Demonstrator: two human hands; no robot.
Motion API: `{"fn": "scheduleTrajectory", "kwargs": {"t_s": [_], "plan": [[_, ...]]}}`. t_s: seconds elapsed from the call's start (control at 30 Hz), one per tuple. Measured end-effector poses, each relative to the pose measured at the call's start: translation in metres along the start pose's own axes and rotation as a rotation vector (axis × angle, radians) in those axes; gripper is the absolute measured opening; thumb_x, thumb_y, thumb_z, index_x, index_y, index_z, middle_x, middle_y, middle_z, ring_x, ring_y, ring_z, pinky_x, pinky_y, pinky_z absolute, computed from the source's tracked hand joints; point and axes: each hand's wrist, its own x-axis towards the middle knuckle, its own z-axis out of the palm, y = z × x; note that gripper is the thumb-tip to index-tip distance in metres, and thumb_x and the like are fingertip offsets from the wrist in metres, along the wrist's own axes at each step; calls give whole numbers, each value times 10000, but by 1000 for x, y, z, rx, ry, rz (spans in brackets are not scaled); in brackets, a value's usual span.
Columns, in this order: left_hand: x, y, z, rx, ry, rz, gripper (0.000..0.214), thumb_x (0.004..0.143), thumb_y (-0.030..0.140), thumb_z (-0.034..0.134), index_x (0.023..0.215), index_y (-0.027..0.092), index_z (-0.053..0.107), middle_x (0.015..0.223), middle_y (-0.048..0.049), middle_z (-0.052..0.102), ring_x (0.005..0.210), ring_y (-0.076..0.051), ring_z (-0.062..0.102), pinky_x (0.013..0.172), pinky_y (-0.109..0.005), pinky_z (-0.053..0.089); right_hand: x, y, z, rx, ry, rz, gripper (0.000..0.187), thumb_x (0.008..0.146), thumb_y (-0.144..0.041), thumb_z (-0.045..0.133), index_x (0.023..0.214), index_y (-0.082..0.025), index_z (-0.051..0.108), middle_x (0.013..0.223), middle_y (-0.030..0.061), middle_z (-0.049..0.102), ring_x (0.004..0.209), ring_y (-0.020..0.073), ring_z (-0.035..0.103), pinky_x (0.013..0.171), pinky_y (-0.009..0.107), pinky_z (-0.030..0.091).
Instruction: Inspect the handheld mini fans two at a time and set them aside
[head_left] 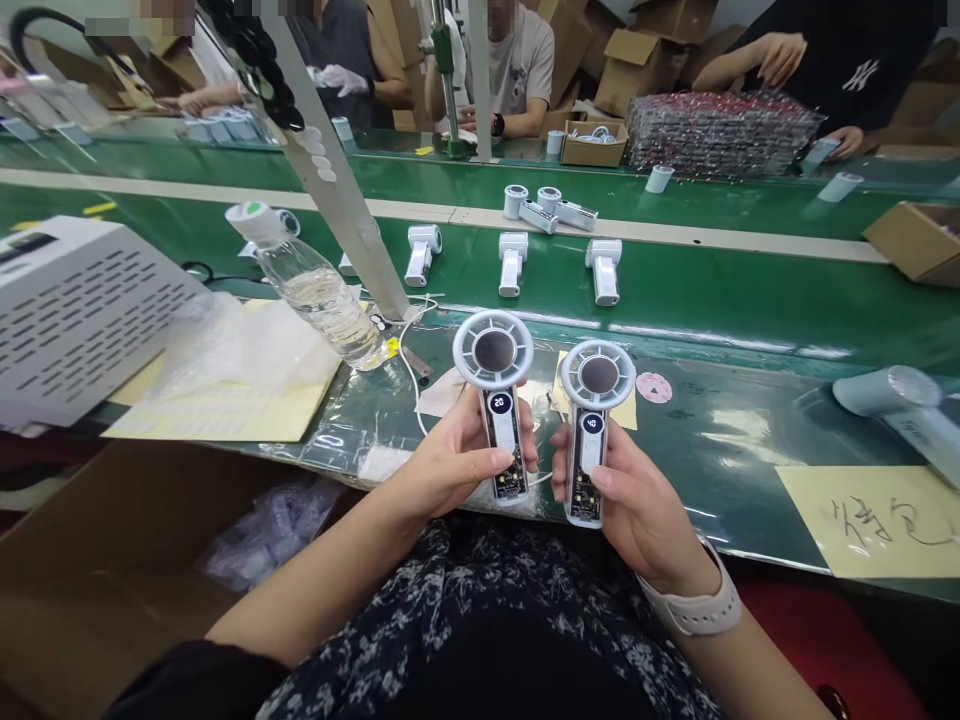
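Observation:
My left hand (465,450) is wrapped round a light-blue handheld fan (506,440), thumb on the lower front of its handle. The fan stands upright, its round grille facing me, and a small display reads 20. In my right hand (637,490) is a second handheld fan (586,460) of the same kind, thumb likewise on the handle, its display reading 40. Both handles have their front covers off, so the dark circuit boards show. The two fans are held side by side, a little apart, above the bench's near edge.
Several fans, one of them a white fan (513,265), lie along the green conveyor (690,290). A water bottle (315,295) leans beside a metal post (337,190). At left is a vented grey box (97,310); at right, a handwritten yellow sheet (870,520). Co-workers sit opposite.

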Motion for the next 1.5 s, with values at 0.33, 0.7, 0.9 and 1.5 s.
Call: {"fn": "scheduleTrajectory", "kwargs": {"t_s": [0.33,0.7,0.9,1.5], "plan": [[0,-4,-1,-26,-37,-25,414,761,349,786,1080,190,575,984,-33,576,819,-157,624,727,-294,520,0,5,-2,21,-52,-29,292,823,-412,739,1008,-225,612,808,15,623,652,158,567,606,304,501],[9,9,-55,1202,422,-39,494,753,248,726,1175,175,480,1169,-124,605,1062,-272,610,915,-443,514,3,12,-8,18,52,58,302,806,-376,756,1047,-218,668,814,26,649,689,160,574,641,279,511],[-23,21,-87,1581,536,89,318,843,210,649,1152,195,576,1190,-97,653,1171,-252,593,1034,-431,479,6,16,-16,-57,142,178,427,694,-449,837,1033,-210,735,842,71,679,694,195,610,614,290,551],[-101,74,-172,1742,1144,-259,56,781,232,489,726,228,485,793,-50,501,906,-268,547,946,-433,462,21,19,18,-1,-158,170,295,825,-389,753,1050,-223,660,832,27,656,711,158,592,661,269,504]]}}
